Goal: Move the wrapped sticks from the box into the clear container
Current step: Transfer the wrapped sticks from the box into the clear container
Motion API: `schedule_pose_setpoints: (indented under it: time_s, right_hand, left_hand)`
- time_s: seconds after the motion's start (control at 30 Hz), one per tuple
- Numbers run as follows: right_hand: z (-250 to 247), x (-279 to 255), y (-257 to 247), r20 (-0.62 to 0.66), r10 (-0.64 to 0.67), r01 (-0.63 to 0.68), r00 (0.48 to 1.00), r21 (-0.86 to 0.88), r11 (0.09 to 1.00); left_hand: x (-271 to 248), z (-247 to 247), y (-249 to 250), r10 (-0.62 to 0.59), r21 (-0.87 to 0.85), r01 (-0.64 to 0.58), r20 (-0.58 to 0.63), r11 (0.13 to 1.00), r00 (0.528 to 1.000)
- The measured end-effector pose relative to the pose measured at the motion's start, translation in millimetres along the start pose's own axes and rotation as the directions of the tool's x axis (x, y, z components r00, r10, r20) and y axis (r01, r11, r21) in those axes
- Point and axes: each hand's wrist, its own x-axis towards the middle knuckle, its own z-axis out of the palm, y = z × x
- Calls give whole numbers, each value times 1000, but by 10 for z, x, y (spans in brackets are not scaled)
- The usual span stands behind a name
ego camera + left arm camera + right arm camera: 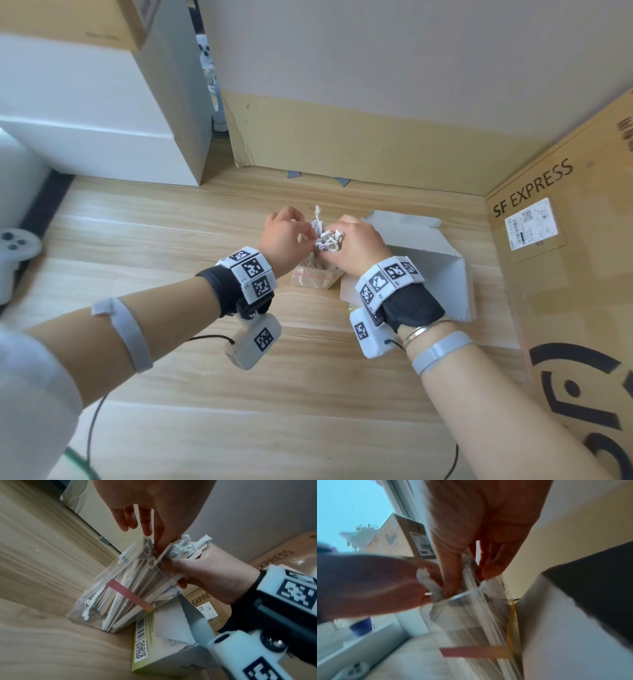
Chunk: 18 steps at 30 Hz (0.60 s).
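1. The clear container [317, 279] is standing upright on the wooden bench [171, 240], just beside the white box [428, 253], which is lying at its 3 o'clock with its flap open.
2. The wrapped sticks [133, 588] are standing in the container with their long axes running bottom to top, leaning slightly and fanning out, their crimped paper ends pointing up past the rim.
3. The right hand [356, 246] is grasping a bundle of sticks around its upper part, fingers curled round it, just above the container's mouth; in the left wrist view the bundle's twisted white tips [185, 546] are sticking out above the fist.
4. The left hand [284, 233] is meeting the bundle from 9 o'clock, its thumb and forefinger pinching one stick in the cluster while the other fingers [126, 519] are hanging loosely extended.
5. One wrapper end [318, 214] is poking up toward 12 o'clock, higher than the rest.
6. The right wrist view is blurred, so whether the bundle's lower ends are already touching the container's floor is probably not decidable; a pink strip [471, 652] is showing across the container's wall.
7. A large cardboard carton [565, 257] printed "SF EXPRESS" is sitting at 3 o'clock of the box, and a white game controller [13, 253] is lying at the far 9 o'clock edge.
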Motion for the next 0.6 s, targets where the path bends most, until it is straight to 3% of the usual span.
schedule_pose_setpoints:
  time_s: [0.17,0.3,0.43,0.6]
  right_hand:
    - [-117,-50,9,-120,-53,75,991,186,980]
    - [-34,-41,30,-96,-54,60,994,59,996]
    - [9,-15,39,-71,-33,35,997,20,999]
    - [-166,-32,73,-135,11,25,991,263,964]
  left_hand:
    - [17,20,-13,-12,256,-25,142,966,990]
    - [-27,64,88,-33,351,-18,137,936,990]
    - [-53,69,104,-65,308,26,117,951,991]
    - [47,-27,74,7,175,-18,64,984,998]
